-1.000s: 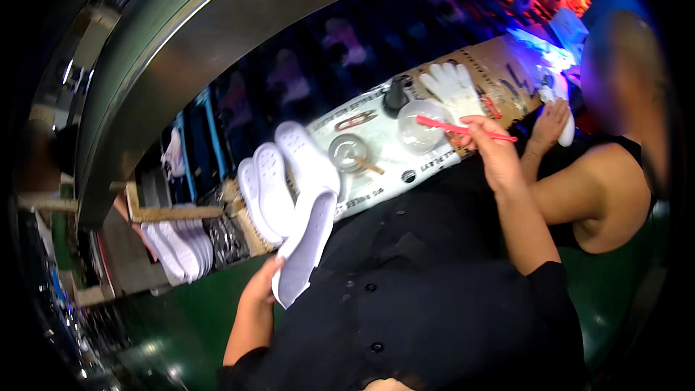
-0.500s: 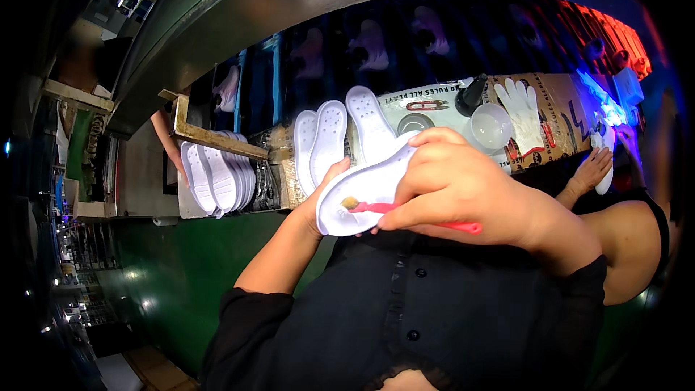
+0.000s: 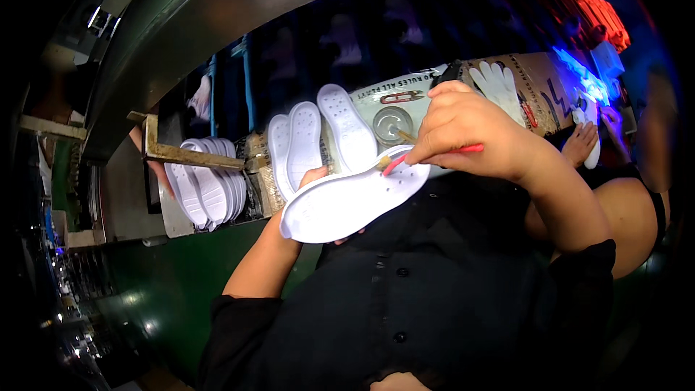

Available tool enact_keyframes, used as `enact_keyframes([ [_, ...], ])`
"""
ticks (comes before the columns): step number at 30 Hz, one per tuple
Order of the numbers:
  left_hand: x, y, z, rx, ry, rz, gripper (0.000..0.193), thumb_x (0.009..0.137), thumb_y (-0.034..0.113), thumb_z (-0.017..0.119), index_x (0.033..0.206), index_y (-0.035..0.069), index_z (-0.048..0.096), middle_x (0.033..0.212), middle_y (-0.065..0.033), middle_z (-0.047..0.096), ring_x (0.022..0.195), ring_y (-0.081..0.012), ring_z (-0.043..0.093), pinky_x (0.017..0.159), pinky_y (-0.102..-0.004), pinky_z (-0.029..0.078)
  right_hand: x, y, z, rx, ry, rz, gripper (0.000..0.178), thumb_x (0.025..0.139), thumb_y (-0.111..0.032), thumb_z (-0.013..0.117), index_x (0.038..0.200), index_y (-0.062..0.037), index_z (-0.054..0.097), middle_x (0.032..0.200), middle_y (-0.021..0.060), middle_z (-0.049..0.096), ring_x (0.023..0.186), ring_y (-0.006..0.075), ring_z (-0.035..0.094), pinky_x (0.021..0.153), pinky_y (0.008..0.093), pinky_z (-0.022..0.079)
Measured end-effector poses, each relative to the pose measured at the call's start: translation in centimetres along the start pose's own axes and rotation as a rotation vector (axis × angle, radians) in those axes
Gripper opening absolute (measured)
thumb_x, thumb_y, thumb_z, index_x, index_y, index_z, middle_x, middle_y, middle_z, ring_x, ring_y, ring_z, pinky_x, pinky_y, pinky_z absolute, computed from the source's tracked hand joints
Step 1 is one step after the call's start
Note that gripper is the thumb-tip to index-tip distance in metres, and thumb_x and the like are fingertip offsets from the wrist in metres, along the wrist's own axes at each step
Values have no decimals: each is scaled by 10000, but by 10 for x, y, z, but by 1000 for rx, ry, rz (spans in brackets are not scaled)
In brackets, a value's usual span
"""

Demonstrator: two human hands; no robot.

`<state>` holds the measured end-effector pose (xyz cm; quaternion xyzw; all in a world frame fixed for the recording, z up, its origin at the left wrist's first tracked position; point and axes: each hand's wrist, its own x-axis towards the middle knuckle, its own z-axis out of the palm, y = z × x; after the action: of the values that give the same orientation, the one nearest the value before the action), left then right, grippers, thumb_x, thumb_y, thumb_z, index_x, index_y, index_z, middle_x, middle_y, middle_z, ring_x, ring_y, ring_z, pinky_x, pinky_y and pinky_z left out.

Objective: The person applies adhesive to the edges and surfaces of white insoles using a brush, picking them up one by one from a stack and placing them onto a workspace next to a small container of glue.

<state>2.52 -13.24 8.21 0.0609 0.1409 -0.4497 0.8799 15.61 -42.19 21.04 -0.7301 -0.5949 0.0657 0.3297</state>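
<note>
The white sole (image 3: 355,201) hides most of my left grip (image 3: 314,175). My right grip (image 3: 463,128) covers the middle of the red brush (image 3: 394,166), the lower part of a black object (image 3: 452,72) I can't identify, and the near end of the white glove (image 3: 498,87). Beyond the table (image 3: 371,103), pale shapes (image 3: 342,40) are too dim to name. The lower edge cuts off my black shirt (image 3: 463,282).

Pale lilac sole (image 3: 340,208) dotted with dark holes at one end, red brush (image 3: 394,166) with tan bristles at the sole, white glove (image 3: 496,88) beyond the sole, green floor (image 3: 170,275) left of the sole, black shirt (image 3: 434,268) below the sole
</note>
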Motion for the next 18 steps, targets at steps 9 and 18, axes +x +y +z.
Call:
enact_keyframes([
  [9, -20, 1, -14, 135, -29, 107, 948, 734, 582, 610, 1432, -3, 346, 1310, -313, 487, 1033, -487, 602, 725, -596, 558, -44, 9, 5, -123, 144, 199, 136, 776, -131, 712, 912, -134, 723, 745, -2, 588, 847, 191, 555, 1044, 441, 306],
  [18, -6, -3, 16, 374, 147, 437, 935, 753, 580, 586, 1394, -58, 348, 1183, -344, 544, 966, -470, 629, 727, -567, 566, -48, -19, 68, 102, 410, 226, 122, 788, -140, 702, 905, -104, 712, 737, 27, 617, 758, 204, 573, 875, 362, 403],
])
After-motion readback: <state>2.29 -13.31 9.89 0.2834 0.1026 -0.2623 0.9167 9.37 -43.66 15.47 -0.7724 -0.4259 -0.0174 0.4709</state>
